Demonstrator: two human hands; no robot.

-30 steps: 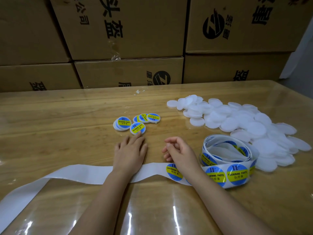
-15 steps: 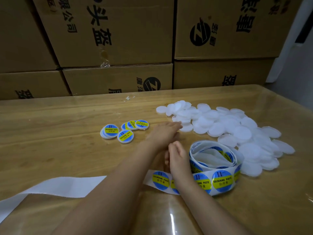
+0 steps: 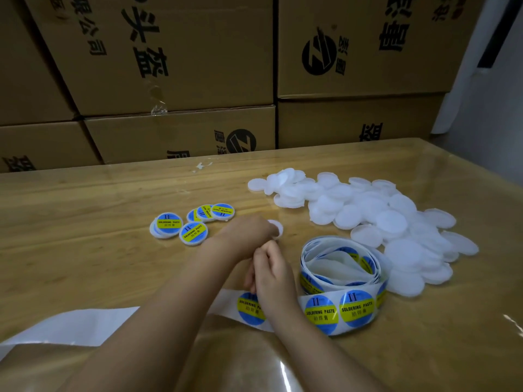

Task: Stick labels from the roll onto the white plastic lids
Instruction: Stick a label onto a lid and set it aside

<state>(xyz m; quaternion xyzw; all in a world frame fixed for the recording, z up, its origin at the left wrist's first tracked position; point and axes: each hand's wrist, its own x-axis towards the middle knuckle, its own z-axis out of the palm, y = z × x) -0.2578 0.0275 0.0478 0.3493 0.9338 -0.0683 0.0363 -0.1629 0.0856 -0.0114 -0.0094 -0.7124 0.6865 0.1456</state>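
Holding white lids (image 3: 368, 213), the glossy table (image 3: 70, 250) fronts stacked cardboard boxes (image 3: 175, 66).

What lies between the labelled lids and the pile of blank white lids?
The left hand, holding a single white lid; otherwise bare table, seen in the head view.
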